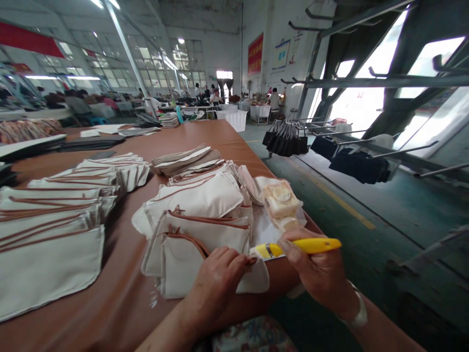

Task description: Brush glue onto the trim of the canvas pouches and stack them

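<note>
Windows (366, 108) glare at right (perhaps overexposed) amid dim surroundings.

The left hand (220, 276) is turned palm-down with fingers (236, 264) curled, and near its right side the right hand (318, 271) is closed in a grip, left forearm (179, 322) and right forearm (384, 325) behind them.

brush handle (322, 245): glossy smooth plastic | pouches (200, 193): matt, cloth-like | table cover (128, 283): smooth, leather-like sheen
</note>
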`<state>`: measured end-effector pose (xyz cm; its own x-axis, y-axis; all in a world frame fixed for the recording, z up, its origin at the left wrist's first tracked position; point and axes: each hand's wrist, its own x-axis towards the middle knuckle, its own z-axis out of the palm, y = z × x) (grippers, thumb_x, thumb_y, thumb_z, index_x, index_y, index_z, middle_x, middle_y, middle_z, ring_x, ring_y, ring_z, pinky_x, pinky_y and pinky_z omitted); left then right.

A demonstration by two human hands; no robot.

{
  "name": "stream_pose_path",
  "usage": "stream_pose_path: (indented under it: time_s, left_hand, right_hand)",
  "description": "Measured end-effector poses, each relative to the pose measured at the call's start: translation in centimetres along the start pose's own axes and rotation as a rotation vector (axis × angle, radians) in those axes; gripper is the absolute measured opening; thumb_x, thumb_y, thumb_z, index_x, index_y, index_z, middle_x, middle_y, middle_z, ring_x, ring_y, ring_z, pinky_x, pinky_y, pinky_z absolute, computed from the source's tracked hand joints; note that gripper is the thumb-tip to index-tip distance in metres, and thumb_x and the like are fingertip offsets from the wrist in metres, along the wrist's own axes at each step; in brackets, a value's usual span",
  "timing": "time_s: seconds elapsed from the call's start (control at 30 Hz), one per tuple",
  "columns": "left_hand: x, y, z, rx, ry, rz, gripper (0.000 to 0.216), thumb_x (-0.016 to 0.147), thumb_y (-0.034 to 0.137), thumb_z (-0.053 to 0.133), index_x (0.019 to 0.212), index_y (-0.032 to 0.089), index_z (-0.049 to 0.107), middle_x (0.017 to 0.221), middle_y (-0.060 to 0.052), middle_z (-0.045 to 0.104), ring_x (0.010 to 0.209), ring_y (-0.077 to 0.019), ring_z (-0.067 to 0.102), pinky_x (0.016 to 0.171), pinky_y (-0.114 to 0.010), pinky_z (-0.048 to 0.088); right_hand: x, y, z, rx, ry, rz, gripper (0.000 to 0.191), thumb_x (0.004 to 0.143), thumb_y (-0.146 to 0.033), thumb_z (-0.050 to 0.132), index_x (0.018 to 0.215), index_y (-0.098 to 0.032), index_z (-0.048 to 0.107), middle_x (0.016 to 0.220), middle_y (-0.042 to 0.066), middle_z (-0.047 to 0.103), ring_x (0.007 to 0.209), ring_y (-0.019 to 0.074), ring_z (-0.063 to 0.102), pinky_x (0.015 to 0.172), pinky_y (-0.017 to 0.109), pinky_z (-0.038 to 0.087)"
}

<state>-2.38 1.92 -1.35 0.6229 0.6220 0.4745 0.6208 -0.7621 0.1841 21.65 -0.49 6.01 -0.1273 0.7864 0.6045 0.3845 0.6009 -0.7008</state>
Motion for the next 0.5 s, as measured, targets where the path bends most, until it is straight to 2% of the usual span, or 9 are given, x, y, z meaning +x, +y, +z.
stream_pose_path:
  time_s: [0.1, 0.23, 0.4, 0.5]
  left_hand:
    - [-0.1, 0.6, 0.2, 0.061, -0.021, 0.024, 0.009, 0.102, 0.023, 0.053, 0.102, 0.02, 0.061, 0.084, -0.003, 0.065, 0.076, -0.0202, 0.055, 0.07, -0.033, 0.041]
    - [0.0, 1.3, 0.2, 0.089, -0.057, 0.048, 0.01, 0.101, 0.019, 0.054, 0.108, 0.019, 0.06, 0.089, -0.004, 0.066, 0.079, -0.021, 0.056, 0.073, -0.034, 0.041]
    - [-0.3, 1.5, 0.3, 0.119, -0.068, 0.047, 0.008, 0.101, 0.02, 0.054, 0.104, 0.019, 0.061, 0.085, -0.002, 0.065, 0.076, -0.0203, 0.056, 0.071, -0.034, 0.038]
    - [-0.5, 1.7, 0.6, 0.121, -0.03, 0.072, 0.008, 0.102, 0.02, 0.053, 0.101, 0.019, 0.06, 0.081, -0.001, 0.064, 0.073, -0.0197, 0.054, 0.07, -0.035, 0.035]
  right_hand:
    - [0.4, -0.5, -0.6, -0.066, -0.153, -0.037, 0.02, 0.104, -0.021, 0.052, 0.087, -0.02, 0.061, 0.078, 0.0, 0.061, 0.07, 0.0154, 0.058, 0.068, 0.029, 0.043]
    - [1.0, -1.1, -1.1, -0.123, -0.095, -0.077, 0.016, 0.103, -0.017, 0.053, 0.089, -0.02, 0.061, 0.079, -0.002, 0.06, 0.073, 0.0137, 0.058, 0.071, 0.028, 0.041]
    - [1.2, -1.1, -0.8, -0.132, -0.234, -0.06, 0.019, 0.103, -0.02, 0.051, 0.086, -0.019, 0.06, 0.075, -0.002, 0.06, 0.067, 0.0138, 0.056, 0.066, 0.029, 0.039]
    - [1.3, -0.9, -0.7, -0.208, -0.194, -0.062, 0.022, 0.103, -0.022, 0.05, 0.082, -0.019, 0.058, 0.073, -0.001, 0.058, 0.066, 0.0147, 0.055, 0.066, 0.03, 0.037]
